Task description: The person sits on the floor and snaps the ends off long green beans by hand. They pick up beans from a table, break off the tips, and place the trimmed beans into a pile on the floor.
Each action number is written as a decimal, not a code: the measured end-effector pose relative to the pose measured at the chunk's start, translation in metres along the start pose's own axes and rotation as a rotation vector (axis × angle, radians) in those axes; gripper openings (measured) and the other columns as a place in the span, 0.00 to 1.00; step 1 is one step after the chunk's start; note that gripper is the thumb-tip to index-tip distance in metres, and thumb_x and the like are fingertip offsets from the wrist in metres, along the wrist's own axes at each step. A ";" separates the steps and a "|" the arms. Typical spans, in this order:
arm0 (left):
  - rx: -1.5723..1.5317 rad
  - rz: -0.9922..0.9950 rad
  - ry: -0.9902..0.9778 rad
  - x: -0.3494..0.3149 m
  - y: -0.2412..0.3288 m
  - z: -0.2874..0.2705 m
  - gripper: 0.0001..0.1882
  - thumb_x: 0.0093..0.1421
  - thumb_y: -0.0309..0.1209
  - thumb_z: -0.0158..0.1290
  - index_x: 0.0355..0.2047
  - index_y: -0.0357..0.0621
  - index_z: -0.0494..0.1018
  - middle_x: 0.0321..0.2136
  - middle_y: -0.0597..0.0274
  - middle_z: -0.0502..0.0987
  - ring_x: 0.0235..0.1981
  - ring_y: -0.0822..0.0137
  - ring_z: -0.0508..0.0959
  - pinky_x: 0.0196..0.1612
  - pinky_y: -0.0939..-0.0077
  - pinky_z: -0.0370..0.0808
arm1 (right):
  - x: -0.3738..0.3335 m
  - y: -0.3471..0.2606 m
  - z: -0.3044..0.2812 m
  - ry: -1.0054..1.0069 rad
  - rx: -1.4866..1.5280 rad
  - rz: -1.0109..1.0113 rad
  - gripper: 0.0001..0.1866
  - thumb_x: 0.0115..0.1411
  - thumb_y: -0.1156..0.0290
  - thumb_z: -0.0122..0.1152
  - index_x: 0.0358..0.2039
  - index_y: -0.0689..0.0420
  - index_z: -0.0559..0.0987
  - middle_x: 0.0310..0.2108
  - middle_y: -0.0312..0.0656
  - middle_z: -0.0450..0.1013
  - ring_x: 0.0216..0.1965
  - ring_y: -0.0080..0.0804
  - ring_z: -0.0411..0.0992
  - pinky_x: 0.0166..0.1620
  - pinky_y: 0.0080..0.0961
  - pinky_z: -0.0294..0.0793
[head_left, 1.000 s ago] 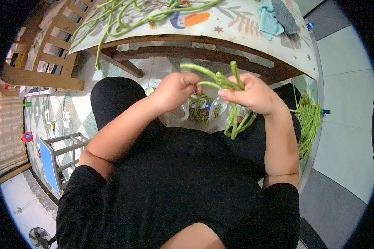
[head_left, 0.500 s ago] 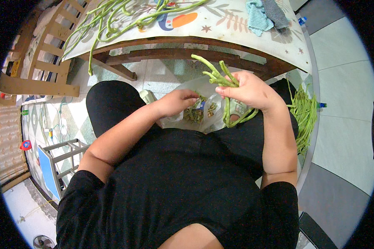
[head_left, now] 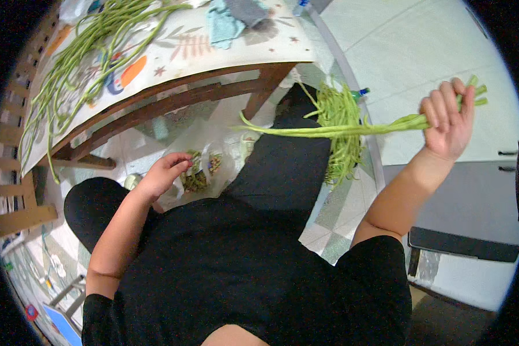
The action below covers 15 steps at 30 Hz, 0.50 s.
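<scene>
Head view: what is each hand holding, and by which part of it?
The right hand grips a bunch of long green beans near one end, short ends sticking out past the fist. The left hand appears to hold nothing.

This looks like the inside of a home, a lived-in family room, though which room exactly cannot be told. At the upper left of the frame, a brown wooden table (head_left: pixel 268 86) wears a pale cover (head_left: pixel 176 66) printed with leaves, stars and what seems an orange-beaked bird. Long beans (head_left: pixel 92 46) lie spread over it, with crumpled teal (head_left: pixel 222 29) and grey cloths (head_left: pixel 248 11) beside them. Slatted wooden furniture (head_left: pixel 20 222) lines the left edge. Tiles cover the floor (head_left: pixel 324 232); at lower left cables (head_left: pixel 56 266) trail near a small blue-topped stool (head_left: pixel 62 324). Panels (head_left: pixel 467 199) with black handles (head_left: pixel 507 153), at right, resemble cupboard fronts.
</scene>
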State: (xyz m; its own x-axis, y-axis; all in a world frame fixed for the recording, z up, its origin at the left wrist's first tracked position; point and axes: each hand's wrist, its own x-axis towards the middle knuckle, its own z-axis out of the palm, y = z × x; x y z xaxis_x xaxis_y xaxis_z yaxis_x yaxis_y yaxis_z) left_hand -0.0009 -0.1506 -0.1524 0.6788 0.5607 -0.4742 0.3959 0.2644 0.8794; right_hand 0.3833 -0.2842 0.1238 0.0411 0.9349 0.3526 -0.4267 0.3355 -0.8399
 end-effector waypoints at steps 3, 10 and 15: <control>-0.041 0.001 -0.042 0.002 0.005 0.006 0.15 0.56 0.32 0.45 0.42 0.36 0.66 0.35 0.62 0.72 0.38 0.72 0.69 0.44 0.80 0.64 | -0.017 -0.046 0.010 0.248 -0.158 -0.208 0.18 0.62 0.57 0.31 0.25 0.56 0.66 0.11 0.29 0.50 0.10 0.17 0.46 0.17 0.17 0.48; -0.089 -0.007 -0.081 0.006 0.016 0.017 0.14 0.58 0.31 0.43 0.42 0.37 0.65 0.34 0.63 0.71 0.36 0.74 0.68 0.41 0.81 0.64 | -0.044 -0.081 0.010 0.695 -0.688 -0.557 0.21 0.61 0.54 0.33 0.31 0.60 0.65 0.11 0.31 0.50 0.12 0.19 0.46 0.19 0.19 0.48; -0.054 0.034 -0.100 0.004 0.029 0.023 0.14 0.58 0.31 0.42 0.43 0.37 0.64 0.36 0.62 0.71 0.37 0.73 0.69 0.42 0.80 0.64 | -0.046 -0.071 0.002 0.698 -0.657 -0.386 0.21 0.61 0.55 0.36 0.37 0.63 0.64 0.12 0.31 0.51 0.12 0.17 0.46 0.18 0.16 0.48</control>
State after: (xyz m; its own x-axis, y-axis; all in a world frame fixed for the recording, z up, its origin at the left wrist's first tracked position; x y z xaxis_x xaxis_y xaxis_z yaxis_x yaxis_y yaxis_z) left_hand 0.0275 -0.1588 -0.1299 0.7508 0.4897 -0.4432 0.3394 0.2896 0.8949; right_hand 0.4098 -0.3514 0.1680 0.6750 0.5389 0.5040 0.2958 0.4281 -0.8539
